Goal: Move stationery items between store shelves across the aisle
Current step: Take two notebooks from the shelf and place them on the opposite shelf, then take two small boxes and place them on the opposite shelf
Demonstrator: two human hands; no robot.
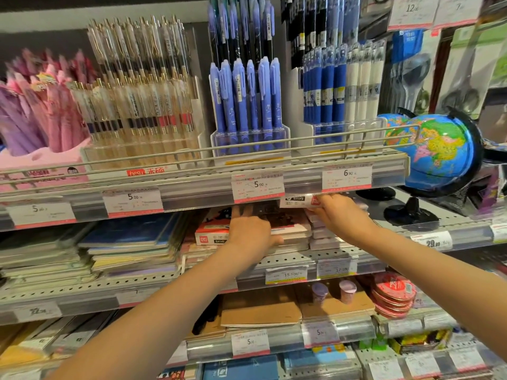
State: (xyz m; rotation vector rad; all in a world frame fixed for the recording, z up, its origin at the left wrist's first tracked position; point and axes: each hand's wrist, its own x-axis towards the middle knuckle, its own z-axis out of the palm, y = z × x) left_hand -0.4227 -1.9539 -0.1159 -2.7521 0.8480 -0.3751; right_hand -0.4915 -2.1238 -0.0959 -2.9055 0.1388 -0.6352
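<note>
Two bare arms reach forward and up into the second shelf [288, 260] of a stationery rack. The left hand [251, 233] lies palm down on a stack of notebooks [290, 231], fingers flat and pointing inward, not closed on anything I can see. The right hand [338, 215] holds a small white and red box [300, 201], fingers curled around its right end, just under the upper shelf's price rail [192, 192]. Above stand blue pens [247, 105] in clear holders; a globe [436, 152] sits to the right. More notebooks [131, 242] are piled to the left.
</note>
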